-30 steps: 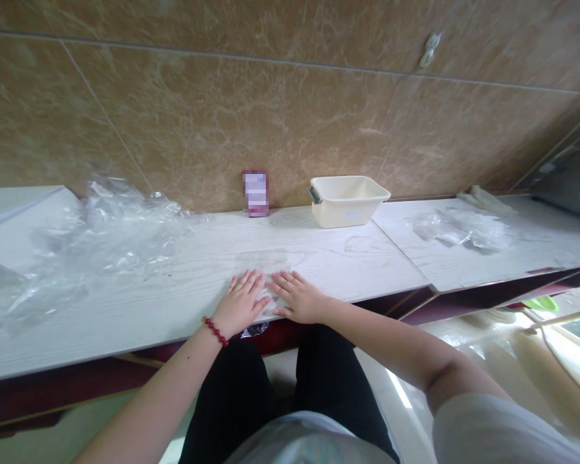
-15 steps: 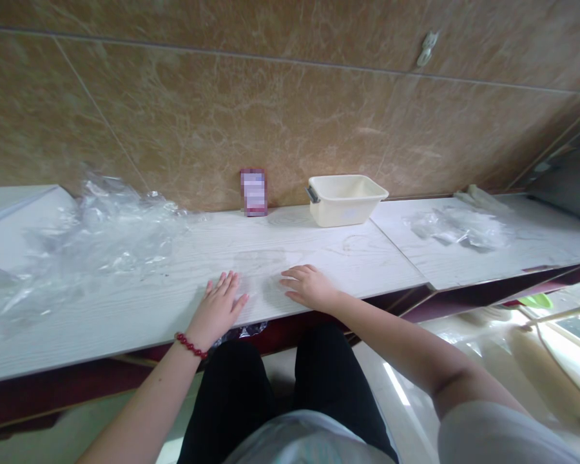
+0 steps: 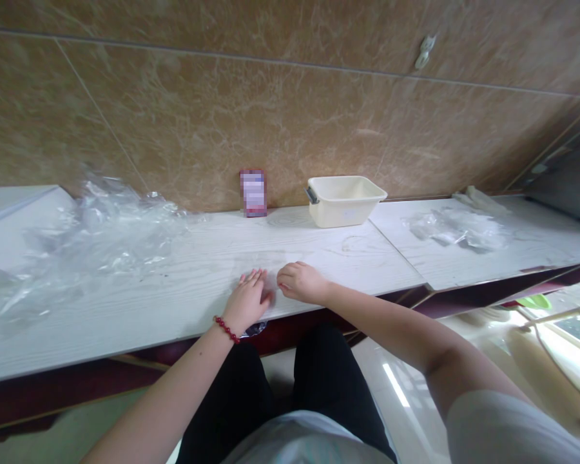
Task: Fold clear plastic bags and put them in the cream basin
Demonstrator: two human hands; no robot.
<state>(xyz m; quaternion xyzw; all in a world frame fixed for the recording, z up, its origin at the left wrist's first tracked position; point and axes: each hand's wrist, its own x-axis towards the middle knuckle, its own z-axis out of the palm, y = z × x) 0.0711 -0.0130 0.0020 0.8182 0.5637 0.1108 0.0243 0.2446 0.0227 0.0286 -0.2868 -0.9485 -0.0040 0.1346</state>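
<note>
My left hand (image 3: 248, 303), with a red bead bracelet (image 3: 227, 329) at its wrist, lies on the white wood-grain counter (image 3: 212, 251) near the front edge. Its fingers are stretched out flat, the thumb pointing toward the other hand. Just to the right, my right hand (image 3: 300, 282) rests with its fingers curled in and closed; what is in them is hidden. A faint, see-through plastic film (image 3: 263, 264) shows by the left fingertips, largely covered by the hands, its outline hard to make out.
A large heap of clear plastic bags (image 3: 120, 232) lies at left. Against the tiled wall stand a phone-like slab (image 3: 254, 193) with a blurred face and a cream plastic bin (image 3: 345, 209). More clear bags (image 3: 464, 229) lie at right. A cable (image 3: 425, 51) hangs on the wall.
My left hand has slid right, close to the right hand. The right hand's fingers have curled in. The flat film between the hands no longer shows as a rectangle.
</note>
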